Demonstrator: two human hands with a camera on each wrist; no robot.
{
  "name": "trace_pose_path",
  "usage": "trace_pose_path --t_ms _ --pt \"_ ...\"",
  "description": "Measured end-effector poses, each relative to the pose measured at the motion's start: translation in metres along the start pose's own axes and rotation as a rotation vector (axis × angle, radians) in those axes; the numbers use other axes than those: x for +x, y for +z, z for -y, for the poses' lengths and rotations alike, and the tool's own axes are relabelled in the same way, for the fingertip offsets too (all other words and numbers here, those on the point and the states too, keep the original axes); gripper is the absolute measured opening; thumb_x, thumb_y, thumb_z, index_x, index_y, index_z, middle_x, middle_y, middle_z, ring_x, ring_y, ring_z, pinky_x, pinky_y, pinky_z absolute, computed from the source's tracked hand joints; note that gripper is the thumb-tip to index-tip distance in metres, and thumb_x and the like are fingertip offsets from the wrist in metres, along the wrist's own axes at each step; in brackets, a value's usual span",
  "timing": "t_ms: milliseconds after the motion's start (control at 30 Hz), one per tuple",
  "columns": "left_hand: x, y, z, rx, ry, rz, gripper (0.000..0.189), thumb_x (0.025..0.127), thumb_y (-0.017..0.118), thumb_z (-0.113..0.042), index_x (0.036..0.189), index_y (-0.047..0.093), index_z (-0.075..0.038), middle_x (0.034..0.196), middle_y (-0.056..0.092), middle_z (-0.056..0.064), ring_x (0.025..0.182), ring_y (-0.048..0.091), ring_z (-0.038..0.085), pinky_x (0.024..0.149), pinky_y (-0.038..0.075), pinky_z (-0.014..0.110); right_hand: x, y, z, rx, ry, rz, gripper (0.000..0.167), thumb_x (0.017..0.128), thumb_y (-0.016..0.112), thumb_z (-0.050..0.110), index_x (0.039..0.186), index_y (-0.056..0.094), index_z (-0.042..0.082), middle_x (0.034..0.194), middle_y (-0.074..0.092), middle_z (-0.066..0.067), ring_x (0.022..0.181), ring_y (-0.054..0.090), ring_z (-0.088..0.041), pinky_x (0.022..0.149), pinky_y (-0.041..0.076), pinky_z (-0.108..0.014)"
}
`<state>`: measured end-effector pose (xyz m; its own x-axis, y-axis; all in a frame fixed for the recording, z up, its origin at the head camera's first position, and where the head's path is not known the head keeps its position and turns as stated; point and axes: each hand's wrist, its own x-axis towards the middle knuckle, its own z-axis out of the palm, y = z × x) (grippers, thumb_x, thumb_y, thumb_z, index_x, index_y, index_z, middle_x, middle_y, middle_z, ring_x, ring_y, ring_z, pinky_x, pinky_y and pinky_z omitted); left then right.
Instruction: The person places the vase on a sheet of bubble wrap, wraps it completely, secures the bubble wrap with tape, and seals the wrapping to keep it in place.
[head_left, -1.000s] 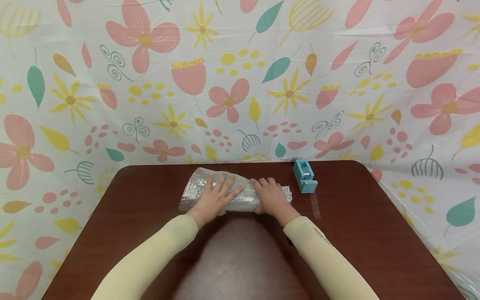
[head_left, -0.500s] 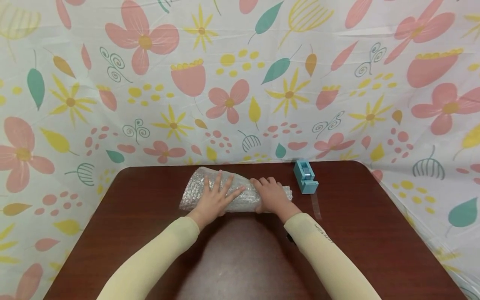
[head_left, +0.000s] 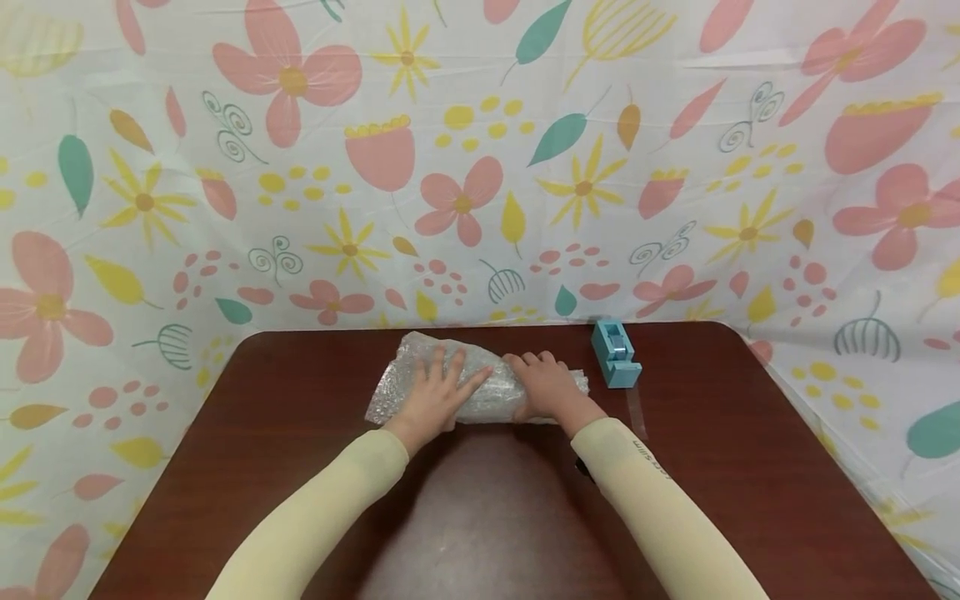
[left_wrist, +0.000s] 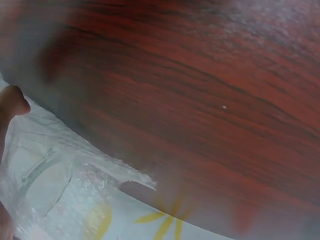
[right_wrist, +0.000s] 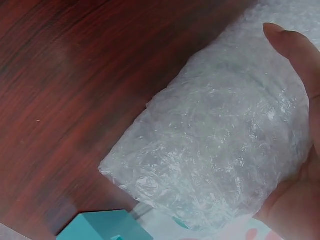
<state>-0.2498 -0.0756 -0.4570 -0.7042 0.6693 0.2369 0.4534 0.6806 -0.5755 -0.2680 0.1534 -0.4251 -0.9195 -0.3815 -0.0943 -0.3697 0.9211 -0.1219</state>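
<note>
A roll of clear bubble wrap [head_left: 491, 406] lies crosswise near the back of the dark brown table [head_left: 315, 467]. Whatever it might contain cannot be made out. My left hand [head_left: 429, 402] rests on its left part with the fingers spread, and a loose flap shows beyond it. Around the narrower right part, my right hand [head_left: 550, 390] curls its fingers and thumb. The left wrist view catches a fingertip [left_wrist: 14, 102] at the edge of the wrap [left_wrist: 75, 175]. In the right wrist view, the right thumb [right_wrist: 295, 50] lies along the crinkled wrap [right_wrist: 215, 145].
A light blue tape dispenser [head_left: 617, 360] stands to the right of the wrap, near the table's back edge. A strip of clear tape [head_left: 636, 412] runs from it toward the front. Behind the table hangs a flower-patterned curtain [head_left: 480, 275].
Both hands stay on the bubble wrap. The left hand has edged slightly right, and the wrap's loose left end looks a little flatter. The view has shifted slightly.
</note>
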Motion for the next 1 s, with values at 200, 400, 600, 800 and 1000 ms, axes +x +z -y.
trace_pose_path --t_ms 200,400,600,800,1000 --pt "0.002 -0.005 -0.001 0.004 -0.001 0.007 0.116 0.068 0.081 -0.073 0.162 0.024 -0.034 0.155 0.042 0.016 0.137 0.050 0.042 0.097 0.057 0.047 0.001 -0.004 -0.002 0.012 -0.008 0.022 0.090 0.076 0.087 0.035 0.151 0.045 0.010 0.146 0.057 -0.020 0.127 0.052 -0.044 0.105 0.048 -0.064" --pt "0.000 -0.011 -0.003 -0.020 -0.014 -0.007 0.118 0.063 0.085 -0.072 0.160 0.031 -0.032 0.148 0.046 0.016 0.131 0.052 0.042 0.092 0.059 0.045 0.000 -0.006 -0.002 0.016 -0.024 0.011 0.086 0.075 0.087 0.031 0.150 0.048 0.010 0.146 0.059 -0.019 0.129 0.053 -0.045 0.105 0.047 -0.066" --pt "-0.002 -0.022 -0.004 -0.021 0.000 0.015 0.117 0.063 0.083 -0.074 0.159 0.033 -0.031 0.146 0.048 0.015 0.129 0.054 0.040 0.089 0.059 0.042 -0.007 -0.008 -0.001 0.065 -0.021 0.021 0.086 0.073 0.089 0.029 0.149 0.052 0.013 0.148 0.058 -0.017 0.136 0.048 -0.044 0.110 0.042 -0.069" --pt "-0.007 -0.034 0.000 -0.062 0.031 0.069 0.117 0.064 0.081 -0.076 0.159 0.032 -0.029 0.145 0.050 0.015 0.126 0.058 0.039 0.089 0.060 0.042 -0.008 -0.013 0.000 0.128 -0.012 0.135 0.090 0.071 0.091 0.031 0.150 0.050 0.016 0.149 0.057 -0.016 0.135 0.049 -0.042 0.112 0.041 -0.066" --pt "-0.010 -0.041 0.002 -0.093 0.049 0.120 0.116 0.066 0.080 -0.076 0.160 0.032 -0.028 0.147 0.051 0.016 0.127 0.059 0.040 0.090 0.060 0.042 -0.008 -0.012 0.001 0.120 -0.026 0.169 0.095 0.071 0.093 0.036 0.152 0.048 0.016 0.152 0.052 -0.016 0.140 0.043 -0.042 0.113 0.040 -0.065"
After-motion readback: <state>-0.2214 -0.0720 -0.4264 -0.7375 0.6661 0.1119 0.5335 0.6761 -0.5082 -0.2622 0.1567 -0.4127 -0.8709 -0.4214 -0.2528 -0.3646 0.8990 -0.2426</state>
